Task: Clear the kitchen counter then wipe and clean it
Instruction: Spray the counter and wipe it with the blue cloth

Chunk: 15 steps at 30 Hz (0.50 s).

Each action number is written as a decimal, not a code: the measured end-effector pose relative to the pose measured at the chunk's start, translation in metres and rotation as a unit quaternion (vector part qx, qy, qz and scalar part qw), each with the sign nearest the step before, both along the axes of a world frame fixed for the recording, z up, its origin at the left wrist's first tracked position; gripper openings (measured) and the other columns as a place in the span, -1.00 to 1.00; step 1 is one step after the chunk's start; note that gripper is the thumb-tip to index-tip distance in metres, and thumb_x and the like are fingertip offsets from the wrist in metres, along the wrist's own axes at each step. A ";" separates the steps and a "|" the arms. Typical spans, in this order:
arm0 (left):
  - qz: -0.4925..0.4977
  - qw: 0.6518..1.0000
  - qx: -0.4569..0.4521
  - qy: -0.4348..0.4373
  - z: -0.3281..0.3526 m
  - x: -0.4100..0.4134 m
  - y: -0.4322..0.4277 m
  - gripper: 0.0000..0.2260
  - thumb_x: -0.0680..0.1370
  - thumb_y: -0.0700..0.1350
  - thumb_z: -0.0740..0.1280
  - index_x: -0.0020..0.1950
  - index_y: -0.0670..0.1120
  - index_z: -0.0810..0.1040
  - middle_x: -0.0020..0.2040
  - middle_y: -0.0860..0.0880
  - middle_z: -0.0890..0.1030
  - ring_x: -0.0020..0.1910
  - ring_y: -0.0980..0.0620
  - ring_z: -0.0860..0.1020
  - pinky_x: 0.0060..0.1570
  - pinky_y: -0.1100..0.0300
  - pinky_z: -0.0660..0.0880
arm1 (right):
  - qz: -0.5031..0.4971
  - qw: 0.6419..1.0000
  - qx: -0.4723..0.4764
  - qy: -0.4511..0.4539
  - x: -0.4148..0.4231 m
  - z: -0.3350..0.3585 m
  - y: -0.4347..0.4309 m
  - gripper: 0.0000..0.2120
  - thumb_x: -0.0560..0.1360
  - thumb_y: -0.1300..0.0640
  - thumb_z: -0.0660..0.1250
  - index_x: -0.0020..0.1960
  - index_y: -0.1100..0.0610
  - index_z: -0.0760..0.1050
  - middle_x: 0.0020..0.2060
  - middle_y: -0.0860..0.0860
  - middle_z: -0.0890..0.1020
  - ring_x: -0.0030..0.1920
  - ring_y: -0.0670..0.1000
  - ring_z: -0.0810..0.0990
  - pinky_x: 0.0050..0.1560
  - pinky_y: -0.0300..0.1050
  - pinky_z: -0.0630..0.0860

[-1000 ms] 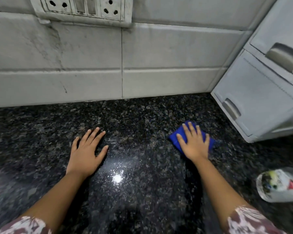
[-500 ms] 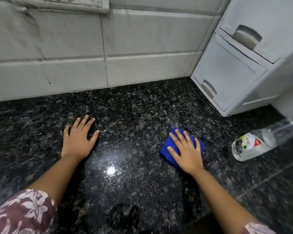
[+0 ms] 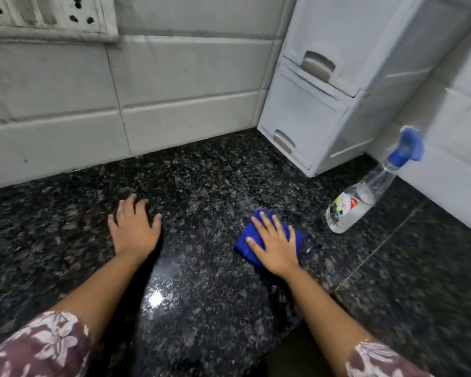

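Nearest to you, your floral sleeves (image 3: 38, 346) frame the bottom corners, and both bare forearms reach out over the dark speckled counter (image 3: 201, 308), where a bright spot of glare (image 3: 155, 297) sits between them. Your left hand (image 3: 133, 227) rests palm down on the bare stone, its grip loose and holding nothing, the fingers a little bent with their tips on the surface. Your right hand (image 3: 275, 246) lies flat on the folded blue cloth (image 3: 245, 240), grip spread, straight fingers pressing the cloth onto the counter; blue shows past your fingertips and on both sides of the palm. To the right of the cloth, and apart from it, is a clear spray bottle (image 3: 351, 208) with a blue trigger head (image 3: 407, 148); from this angle it is hard to tell whether it stands or lies. Just behind the bottle a white plastic drawer unit (image 3: 324, 104) stands in the corner, two recessed handles showing. Farthest off, the pale tiled wall (image 3: 174, 77) runs along the back edge of the counter, with a socket plate (image 3: 46, 14) at the upper left.
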State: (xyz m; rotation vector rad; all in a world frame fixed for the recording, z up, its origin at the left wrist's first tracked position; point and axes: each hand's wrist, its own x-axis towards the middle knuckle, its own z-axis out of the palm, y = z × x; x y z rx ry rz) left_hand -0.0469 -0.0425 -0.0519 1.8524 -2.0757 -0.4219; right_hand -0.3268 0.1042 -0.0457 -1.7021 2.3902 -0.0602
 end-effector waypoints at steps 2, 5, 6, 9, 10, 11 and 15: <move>-0.055 0.998 0.010 -0.002 0.001 -0.032 0.004 -0.56 0.56 0.06 0.27 0.39 -0.09 0.40 0.51 -0.11 0.22 0.51 -0.13 0.11 0.44 -0.16 0.04 | 0.015 0.993 -0.014 -0.115 -0.004 0.003 0.003 -0.36 0.49 -0.41 -0.02 0.52 -0.24 -0.01 0.52 -0.26 -0.01 0.52 -0.15 -0.11 0.47 0.13 -0.24; -0.097 0.994 0.045 -0.005 0.002 -0.079 0.012 -0.54 0.57 0.09 0.25 0.43 -0.04 0.36 0.54 -0.07 0.17 0.53 -0.08 0.06 0.45 -0.11 0.03 | -0.061 0.932 -0.198 -0.297 -0.027 0.012 0.020 -0.49 0.55 -0.08 0.29 0.46 -0.09 0.26 0.41 -0.15 0.37 0.41 -0.15 0.31 0.45 -0.08 0.15; -0.102 0.993 0.051 -0.005 0.002 -0.093 0.015 -0.53 0.58 0.10 0.24 0.45 -0.03 0.34 0.55 -0.06 0.15 0.54 -0.07 0.04 0.46 -0.11 0.01 | -0.134 0.892 -0.277 -0.331 -0.036 0.017 0.027 -0.56 0.54 0.02 0.33 0.40 -0.02 0.37 0.29 -0.10 0.50 0.28 -0.16 0.45 0.36 -0.15 0.32; -0.110 0.993 0.049 0.003 0.002 -0.135 0.017 -0.53 0.59 0.11 0.21 0.47 -0.01 0.31 0.57 -0.03 0.12 0.55 -0.04 0.01 0.46 -0.10 -0.01 | -0.330 0.743 -0.470 -0.344 -0.072 0.038 0.045 -0.73 0.50 0.17 0.39 0.19 0.12 0.51 -0.06 -0.06 0.61 -0.08 -0.15 0.59 0.03 -0.21 0.53; -0.111 0.993 0.050 0.000 0.002 -0.147 0.017 -0.52 0.59 0.11 0.19 0.48 0.00 0.29 0.57 -0.02 0.10 0.55 -0.03 0.00 0.46 -0.11 -0.02 | -0.355 0.722 -0.505 -0.311 -0.084 0.047 0.050 -0.73 0.47 0.15 0.43 0.15 0.11 0.50 -0.06 -0.03 0.61 -0.07 -0.08 0.59 0.00 -0.18 0.53; -0.109 0.992 0.058 -0.003 0.002 -0.162 0.018 -0.51 0.60 0.13 0.17 0.50 0.02 0.26 0.57 0.00 0.08 0.55 -0.02 -0.01 0.46 -0.13 -0.04 | -0.364 0.718 -0.526 -0.274 -0.101 0.055 0.052 -0.69 0.43 0.12 0.47 0.13 0.07 0.47 -0.03 0.00 0.59 -0.04 -0.02 0.58 -0.01 -0.12 0.54; -0.072 0.996 0.042 -0.039 -0.010 -0.191 0.027 -0.48 0.61 0.21 0.03 0.55 0.11 0.11 0.58 0.09 0.03 0.55 0.02 -0.07 0.44 -0.20 -0.16 | -0.325 0.734 -0.533 -0.269 -0.156 0.081 0.038 -0.42 0.33 0.01 0.55 0.25 0.04 0.36 0.17 0.01 0.48 0.10 -0.01 0.51 0.09 -0.02 0.52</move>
